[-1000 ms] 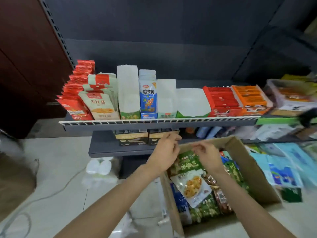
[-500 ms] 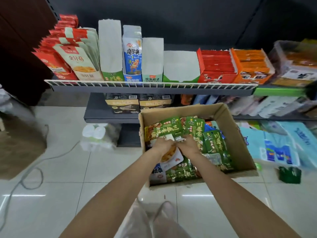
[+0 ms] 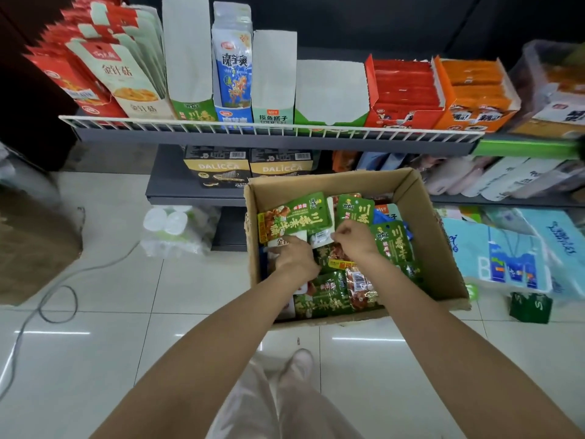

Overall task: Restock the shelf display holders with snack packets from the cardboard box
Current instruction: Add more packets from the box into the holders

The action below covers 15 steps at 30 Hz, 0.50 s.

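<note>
Both hands reach into the cardboard box (image 3: 421,217) on the floor at six o'clock of the shelf. The left hand (image 3: 292,255) lies on the loose snack packets (image 3: 323,296), its grasp hidden; the right hand (image 3: 353,237) has its fingers curled, pinching a white-backed packet (image 3: 320,239). Risk: slick, overlapping packets may slip, or neighbours lift out too. The empty holders (image 3: 330,90) at twelve o'clock await stock.

One head-worn camera (wide-angle) looks steeply down, close above the cardboard box (image 3: 408,188) below the shelf (image 3: 272,134)
</note>
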### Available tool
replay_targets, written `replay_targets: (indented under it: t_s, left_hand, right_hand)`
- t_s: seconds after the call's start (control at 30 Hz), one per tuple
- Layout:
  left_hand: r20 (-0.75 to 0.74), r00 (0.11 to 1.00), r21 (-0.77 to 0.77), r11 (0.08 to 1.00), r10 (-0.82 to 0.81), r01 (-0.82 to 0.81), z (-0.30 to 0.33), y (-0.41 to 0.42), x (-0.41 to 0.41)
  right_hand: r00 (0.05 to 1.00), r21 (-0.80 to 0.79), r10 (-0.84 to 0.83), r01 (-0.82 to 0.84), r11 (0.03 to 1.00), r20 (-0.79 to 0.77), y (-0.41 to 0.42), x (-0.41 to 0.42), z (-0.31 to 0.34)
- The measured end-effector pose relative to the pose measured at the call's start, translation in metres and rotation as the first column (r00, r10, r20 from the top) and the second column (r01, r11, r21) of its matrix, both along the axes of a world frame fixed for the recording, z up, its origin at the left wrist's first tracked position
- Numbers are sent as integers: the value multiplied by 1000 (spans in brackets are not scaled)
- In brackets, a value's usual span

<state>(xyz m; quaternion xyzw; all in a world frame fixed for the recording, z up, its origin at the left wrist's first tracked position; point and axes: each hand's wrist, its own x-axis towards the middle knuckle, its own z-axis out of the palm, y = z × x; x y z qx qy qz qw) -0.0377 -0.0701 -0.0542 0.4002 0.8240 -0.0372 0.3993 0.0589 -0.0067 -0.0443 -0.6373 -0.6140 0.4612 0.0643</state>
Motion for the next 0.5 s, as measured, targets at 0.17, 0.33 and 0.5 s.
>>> replay_targets:
  t_s: [0.17, 0.33, 0.5]
  left_hand:
    - [193, 977, 230, 963, 93, -137, 33, -8, -28]
    - [508, 814, 192, 884, 283, -427, 75, 8, -46]
    - [573, 769, 165, 879, 283, -447, 101, 14, -47]
  right_hand:
    - [890, -63, -248, 242, 968, -382, -4, 27, 35]
    - [899, 243, -173, 287, 927, -402, 3, 35, 68]
    - [987, 499, 12, 69, 864, -158, 7, 38, 78]
